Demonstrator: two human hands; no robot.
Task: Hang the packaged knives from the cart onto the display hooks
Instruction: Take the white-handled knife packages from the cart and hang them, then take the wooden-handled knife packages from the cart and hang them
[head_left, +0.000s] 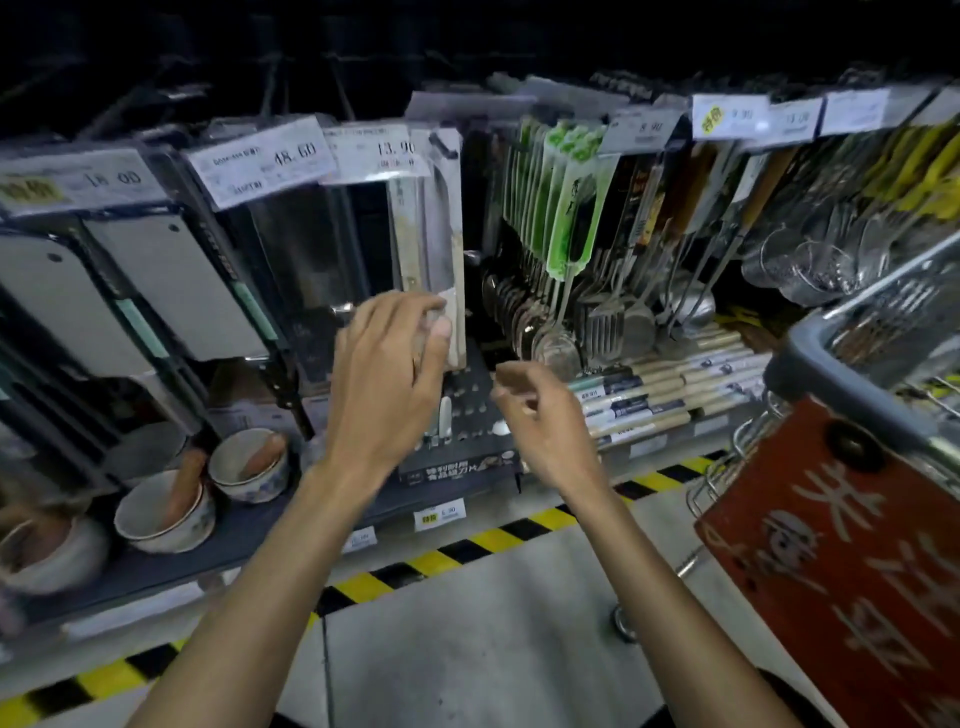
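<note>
Nearby, cleavers (171, 291) and spatulas (602, 317) are hung. The packaged knife (441, 218) is clamped upright by the left grip (387, 379); the right grip (540, 415) is slack, empty.

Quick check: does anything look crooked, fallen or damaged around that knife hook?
Nothing looks damaged or fallen. The packaged knife under the 13.90 tag hangs about upright, its lower end gripped by the left hand. The right hand holds nothing.
</note>
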